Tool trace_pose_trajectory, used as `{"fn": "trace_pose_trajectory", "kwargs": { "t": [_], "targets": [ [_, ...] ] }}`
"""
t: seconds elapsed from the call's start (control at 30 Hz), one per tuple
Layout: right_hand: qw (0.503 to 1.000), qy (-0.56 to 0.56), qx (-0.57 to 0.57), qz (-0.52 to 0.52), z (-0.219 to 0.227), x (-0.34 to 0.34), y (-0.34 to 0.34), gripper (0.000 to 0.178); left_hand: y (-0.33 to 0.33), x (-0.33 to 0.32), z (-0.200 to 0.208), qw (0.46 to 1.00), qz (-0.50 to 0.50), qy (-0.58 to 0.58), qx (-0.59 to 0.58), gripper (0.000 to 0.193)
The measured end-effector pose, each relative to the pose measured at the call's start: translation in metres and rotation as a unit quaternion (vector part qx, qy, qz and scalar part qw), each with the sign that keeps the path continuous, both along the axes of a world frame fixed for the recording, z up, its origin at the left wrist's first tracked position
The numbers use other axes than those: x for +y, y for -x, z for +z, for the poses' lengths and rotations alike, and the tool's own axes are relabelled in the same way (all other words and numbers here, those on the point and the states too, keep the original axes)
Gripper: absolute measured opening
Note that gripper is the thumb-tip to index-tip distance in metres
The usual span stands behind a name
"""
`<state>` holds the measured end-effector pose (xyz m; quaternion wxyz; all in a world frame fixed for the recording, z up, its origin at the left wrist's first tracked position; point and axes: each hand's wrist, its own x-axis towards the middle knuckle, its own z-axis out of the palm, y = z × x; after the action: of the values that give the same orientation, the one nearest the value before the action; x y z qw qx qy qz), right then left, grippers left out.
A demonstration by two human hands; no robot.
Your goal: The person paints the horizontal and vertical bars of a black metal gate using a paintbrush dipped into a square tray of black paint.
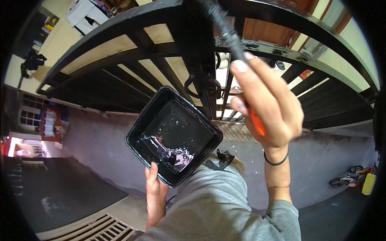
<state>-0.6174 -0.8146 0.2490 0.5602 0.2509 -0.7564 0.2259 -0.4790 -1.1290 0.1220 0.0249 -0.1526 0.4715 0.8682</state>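
My left hand grips the lower-left rim of a square black tub, its thumb over the edge. Glossy black paint lies inside the tub and reflects light. My right hand is closed round a paintbrush with an orange handle end, raised above and to the right of the tub. The brush is dark, wet-looking and smeared by motion, and its far end overlaps the top of a black metal gate. Whether it touches the gate, I cannot tell.
Gate bars and a round latch ring stand just beyond the tub. A pale rail with black smears shows behind on the right. A motorbike is far right, and a white slatted grille lies lower left. Grey concrete floor surrounds me.
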Motion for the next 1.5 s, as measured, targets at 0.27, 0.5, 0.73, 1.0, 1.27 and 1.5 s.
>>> {"fn": "trace_pose_trajectory", "kwargs": {
  "t": [0.27,0.5,0.73,1.0,1.27,1.5],
  "targets": [
    [0.969,-0.123,-0.206,-0.062,-0.094,-0.004,-0.040,0.042,0.009,-0.020,0.001,0.997,-0.065,-0.048,0.014,0.065],
    [0.982,-0.023,-0.184,-0.026,-0.012,-0.004,-0.031,0.033,0.005,-0.049,-0.008,0.993,-0.103,-0.060,-0.004,0.064],
    [0.979,-0.051,-0.040,-0.193,-0.080,-0.026,-0.048,0.039,0.011,-0.067,-0.029,0.989,-0.144,-0.029,0.033,0.068],
    [0.976,0.015,-0.132,-0.173,-0.135,-0.055,-0.080,0.041,0.011,-0.078,-0.033,0.985,-0.161,-0.053,0.023,0.069],
    [0.960,0.029,-0.171,-0.219,-0.239,-0.042,-0.072,0.042,0.010,-0.089,-0.046,0.982,-0.176,-0.038,0.047,0.061],
    [0.975,0.046,-0.110,-0.186,-0.190,-0.035,-0.055,0.039,0.013,-0.101,-0.058,0.983,-0.174,-0.016,0.050,0.058]
  ]
}}
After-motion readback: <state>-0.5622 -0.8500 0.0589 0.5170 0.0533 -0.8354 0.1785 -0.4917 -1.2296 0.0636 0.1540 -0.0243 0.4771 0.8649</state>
